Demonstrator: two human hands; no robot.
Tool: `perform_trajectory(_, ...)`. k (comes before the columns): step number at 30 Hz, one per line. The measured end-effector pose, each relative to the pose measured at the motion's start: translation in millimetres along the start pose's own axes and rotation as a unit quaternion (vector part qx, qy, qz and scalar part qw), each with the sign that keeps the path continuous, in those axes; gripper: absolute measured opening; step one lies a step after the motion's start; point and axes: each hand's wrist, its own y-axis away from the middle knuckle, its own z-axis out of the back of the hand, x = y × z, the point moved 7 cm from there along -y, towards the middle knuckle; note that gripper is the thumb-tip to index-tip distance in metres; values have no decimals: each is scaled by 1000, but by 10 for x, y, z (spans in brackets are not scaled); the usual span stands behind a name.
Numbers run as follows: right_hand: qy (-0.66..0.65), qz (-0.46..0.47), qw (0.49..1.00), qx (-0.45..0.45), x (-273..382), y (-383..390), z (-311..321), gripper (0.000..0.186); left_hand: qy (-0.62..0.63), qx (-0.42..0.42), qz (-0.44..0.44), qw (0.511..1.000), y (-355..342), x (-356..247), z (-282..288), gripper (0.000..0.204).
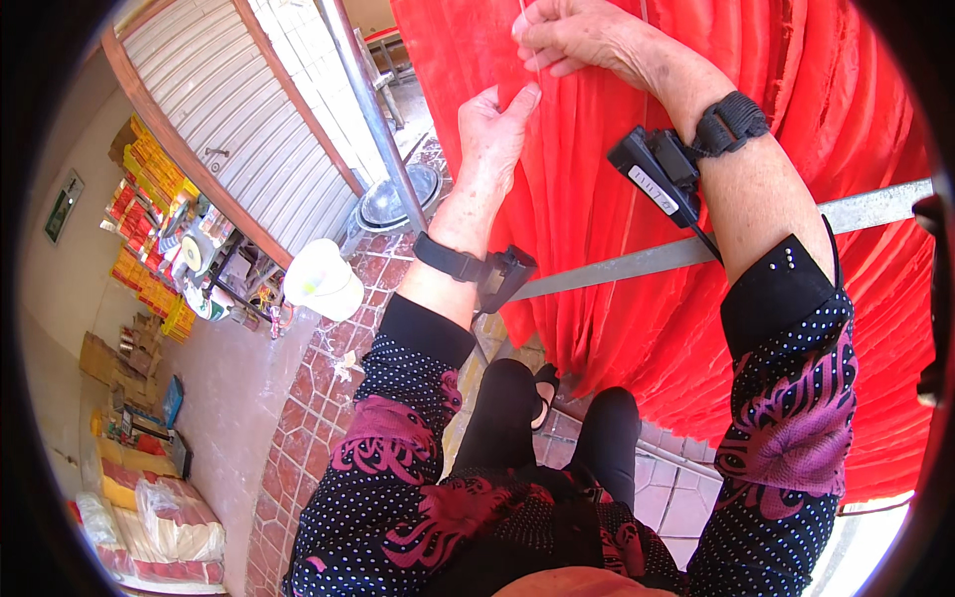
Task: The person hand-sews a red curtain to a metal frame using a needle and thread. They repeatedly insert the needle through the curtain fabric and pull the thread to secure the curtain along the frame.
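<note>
A mass of long, pleated red fabric strips (pixel 617 318) hangs on the right, with a flat metal bar (pixel 607 269) crossing it. My right hand (pixel 557 40) is at the top, thumb and fingers closed on a thin pale strand (pixel 524 12) in front of the fabric. Just below and left of it, my left hand (pixel 492 129) is curled, thumb raised toward the same strand, against the red fabric; what its fingers hold is hidden. Both wrists wear black straps with small devices.
A metal pole (pixel 383 139) stands left of the fabric beside a round basin (pixel 393 197) and white bucket (pixel 323 287). A roller shutter (pixel 214 129), stacked yellow packages (pixel 149 154), a cluttered stand (pixel 214 269) and wrapped bundles (pixel 169 532) line the left. My legs show below on tiled floor.
</note>
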Motion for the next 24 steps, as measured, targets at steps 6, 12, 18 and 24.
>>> perform_trajectory(6, 28, -25, 999, 10, -64, 20, -56, 7, 91, -30, -19, 995, 64, 188, 61, 9)
perform_trajectory(12, 72, -17, 997, -4, -49, 55, -78, 8, 153, -86, -28, 984, 205, 501, 72, 8)
perform_trajectory(18, 107, -85, 990, 16, -111, 139, -66, 13, 181, -101, -41, 978, 248, 509, 65, 12)
perform_trajectory(24, 114, -72, 991, 10, -68, 197, -66, 16, 140, -27, -90, 986, 83, 142, -89, 10)
